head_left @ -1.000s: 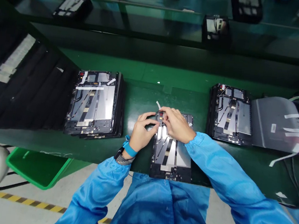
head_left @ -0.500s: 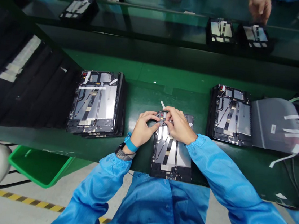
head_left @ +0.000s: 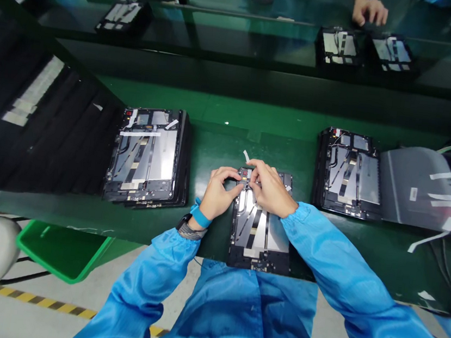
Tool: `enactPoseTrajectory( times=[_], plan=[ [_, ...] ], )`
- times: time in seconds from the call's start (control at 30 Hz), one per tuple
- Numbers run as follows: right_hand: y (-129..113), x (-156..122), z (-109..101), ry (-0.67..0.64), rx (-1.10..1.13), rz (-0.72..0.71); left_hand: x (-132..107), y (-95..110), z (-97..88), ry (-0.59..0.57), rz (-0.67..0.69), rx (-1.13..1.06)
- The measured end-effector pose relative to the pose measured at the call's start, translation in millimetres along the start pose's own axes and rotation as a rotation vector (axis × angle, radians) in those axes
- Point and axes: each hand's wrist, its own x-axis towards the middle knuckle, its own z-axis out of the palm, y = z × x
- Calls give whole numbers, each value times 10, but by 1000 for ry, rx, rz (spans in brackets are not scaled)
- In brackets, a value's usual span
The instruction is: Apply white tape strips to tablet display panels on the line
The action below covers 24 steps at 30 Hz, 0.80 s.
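Observation:
An opened tablet point(head_left: 261, 228), its inner silver plate and dark ribbon cables showing, lies upright before me at the bench edge. At its upper left corner my left hand point(head_left: 219, 193) is curled, with thumb and forefinger tips close together. Fingers bent in a pinch, my right hand point(head_left: 270, 188) rests over the top part of the same tablet. What either pinch holds is too small or covered to make out. A short white tape strip point(head_left: 246, 155) sticks up at my right forefinger's tip.
Left on the green bench point(head_left: 217, 135) stands a stack of opened tablets point(head_left: 144, 159); another stack point(head_left: 350, 173) is at right, beside a grey machine point(head_left: 408, 186) with a lit display. A green bin point(head_left: 59, 253) sits below. Across the divider, a co-worker's hand point(head_left: 370, 11) is near more tablets.
My hands keep nearly the same pose on the tablet. The co-worker's hand across the bench has shifted left and away from the tablets there. The view has moved slightly.

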Motion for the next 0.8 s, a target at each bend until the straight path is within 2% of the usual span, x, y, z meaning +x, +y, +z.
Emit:
enactPoseTrajectory(
  times=[0.17, 0.3, 0.43, 0.57, 0.8],
  plan=[
    [-15, 0, 34, 18, -25, 32, -8, 27, 32, 38, 73, 49],
    [-33, -14, 45, 41, -9, 62, 26, 35, -1, -18, 134, 97],
    [-78, -62, 11, 84, 40, 89, 115, 30, -50, -104, 71, 120],
    [-109, -125, 2, 133, 42, 82, 191, 49, -74, -142, 16, 124],
    [-140, -190, 109, 223, -131, -27, 137, 61, -53, -99, -4, 115]
  ],
)
